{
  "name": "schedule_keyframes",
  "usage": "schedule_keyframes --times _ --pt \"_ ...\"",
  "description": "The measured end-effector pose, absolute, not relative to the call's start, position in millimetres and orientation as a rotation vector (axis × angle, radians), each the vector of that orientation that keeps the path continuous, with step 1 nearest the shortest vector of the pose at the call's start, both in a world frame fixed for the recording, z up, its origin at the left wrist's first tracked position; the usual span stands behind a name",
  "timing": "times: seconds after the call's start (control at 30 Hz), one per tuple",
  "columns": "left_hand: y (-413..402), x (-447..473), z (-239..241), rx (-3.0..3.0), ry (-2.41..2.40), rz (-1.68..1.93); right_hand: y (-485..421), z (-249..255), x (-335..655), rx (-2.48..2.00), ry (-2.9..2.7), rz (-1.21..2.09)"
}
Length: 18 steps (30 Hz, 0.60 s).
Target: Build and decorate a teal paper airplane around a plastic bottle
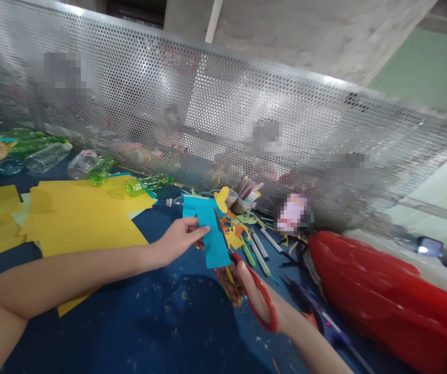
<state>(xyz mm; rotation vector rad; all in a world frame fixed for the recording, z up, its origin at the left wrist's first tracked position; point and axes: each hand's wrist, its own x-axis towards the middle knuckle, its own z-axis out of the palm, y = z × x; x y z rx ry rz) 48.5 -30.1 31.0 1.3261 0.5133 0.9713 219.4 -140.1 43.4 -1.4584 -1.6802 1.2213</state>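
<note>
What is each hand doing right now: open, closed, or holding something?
Left hand: closed, fingers pinching a rectangular bright-blue paper piece.
Right hand: closed, holding red-handled, dark-bladed scissors.

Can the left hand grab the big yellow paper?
Probably yes: the yellow paper lies near the left hand and the way looks free, but that hand would likely have to release the blue paper first.

Left arm (79,275) bare past the elbow (16,309), bare right forearm (309,332), bare left hand (182,236), bare right hand (253,292)
</note>
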Motion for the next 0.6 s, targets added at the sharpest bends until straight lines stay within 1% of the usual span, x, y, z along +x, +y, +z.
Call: schedule_keyframes --times 0.43,0.6 --pt "-32.1 44.4 35.0 1.443 0.496 1.004 -131.8 25.2 223.5 -1.474 -1.565 1.247" --pt "-31.2 44.1 35.2 1.439 0.494 1.003 -133.5 27.2 219.8 -1.492 -1.570 1.201"
